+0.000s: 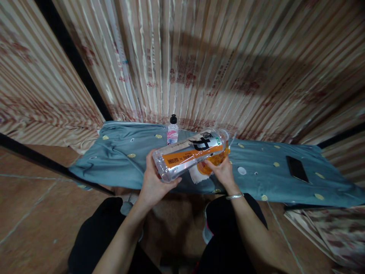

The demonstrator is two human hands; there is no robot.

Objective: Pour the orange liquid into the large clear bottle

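My left hand (pixel 154 179) is wrapped round the base of a large clear plastic bottle (pixel 189 152) with an orange and white label, held on its side above a grey-blue cloth (pixel 119 152). My right hand (pixel 222 171) is closed on a peeled strip of the orange label (pixel 212 161) beneath the bottle's neck end. A white piece of label (pixel 196 175) hangs below the bottle between both hands.
A small bottle (pixel 172 131) with a black cap and pink label stands on the cloth behind. A white cap (pixel 242 171) and a dark phone (pixel 296 168) lie on the cloth to the right. Striped curtains hang behind; my knees are below.
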